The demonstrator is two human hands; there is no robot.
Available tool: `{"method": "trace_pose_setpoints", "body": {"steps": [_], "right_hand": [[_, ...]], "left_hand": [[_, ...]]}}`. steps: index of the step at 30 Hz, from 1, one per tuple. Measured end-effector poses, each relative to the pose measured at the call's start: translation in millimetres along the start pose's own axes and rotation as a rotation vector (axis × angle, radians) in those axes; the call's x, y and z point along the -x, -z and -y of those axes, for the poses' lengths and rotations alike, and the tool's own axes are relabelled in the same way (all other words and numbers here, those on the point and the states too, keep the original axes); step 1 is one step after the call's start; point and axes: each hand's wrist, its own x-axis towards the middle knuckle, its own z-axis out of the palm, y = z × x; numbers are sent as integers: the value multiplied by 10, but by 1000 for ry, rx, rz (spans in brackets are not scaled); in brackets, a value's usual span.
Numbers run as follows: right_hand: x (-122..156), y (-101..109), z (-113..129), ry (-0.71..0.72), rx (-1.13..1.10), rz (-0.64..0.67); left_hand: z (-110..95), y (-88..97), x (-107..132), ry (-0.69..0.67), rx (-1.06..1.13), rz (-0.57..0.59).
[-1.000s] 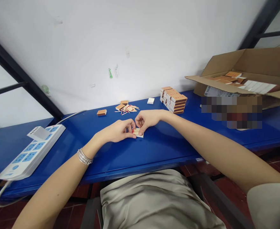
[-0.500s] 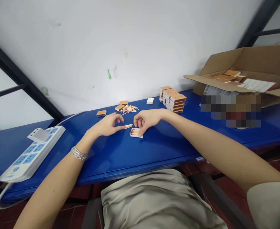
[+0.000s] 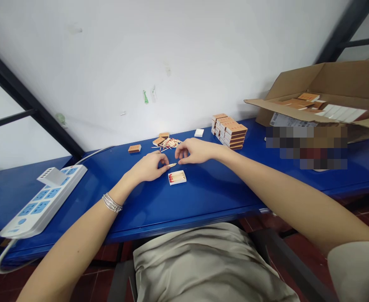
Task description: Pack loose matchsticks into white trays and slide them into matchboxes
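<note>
matchstick of pale wood (image 3: 172, 165) is pinched at one end by the left hand (image 3: 148, 167), thumb and first finger closed on it and the other fingers curled in, its free tip pointing across at the right hand (image 3: 197, 152), whose fingers stay loosely curved and part open just beside that tip, holding nothing. below and between the hands, touched by neither, a small white matchbox tray packed with red-tipped matches (image 3: 177, 177) lies flat on the glossy blue bench (image 3: 159, 209). beyond the hands, a loose heap of pale matchsticks (image 3: 168, 144) lies against small orange matchboxes (image 3: 158, 141), with a lone orange matchbox (image 3: 134, 148) to its left and a small white box (image 3: 198, 132) to its right. a stack of orange matchboxes (image 3: 228, 136) stands further along, near an open brown cardboard carton (image 3: 313, 79) holding more boxes. a white power strip with blue sockets (image 3: 42, 201) lies at the bench's left end, and a silver chain bracelet (image 3: 112, 203) circles the left wrist
</note>
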Motion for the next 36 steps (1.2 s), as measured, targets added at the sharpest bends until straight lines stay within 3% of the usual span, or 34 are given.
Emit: {"method": "trace_pose_setpoints", "body": {"steps": [4, 12, 25, 36], "right_hand": [[-42, -98, -58, -6, 59, -53], [-126, -328, 102, 43, 216, -51], [-101, -281, 180, -5, 382, 135], [-73, -258, 218, 0, 368, 131]], "left_hand": [[-19, -19, -10, 16, 8, 0], [-38, -30, -14, 37, 25, 4], [-30, -84, -25, -31, 53, 3], [-39, -102, -25, -34, 39, 58]]}}
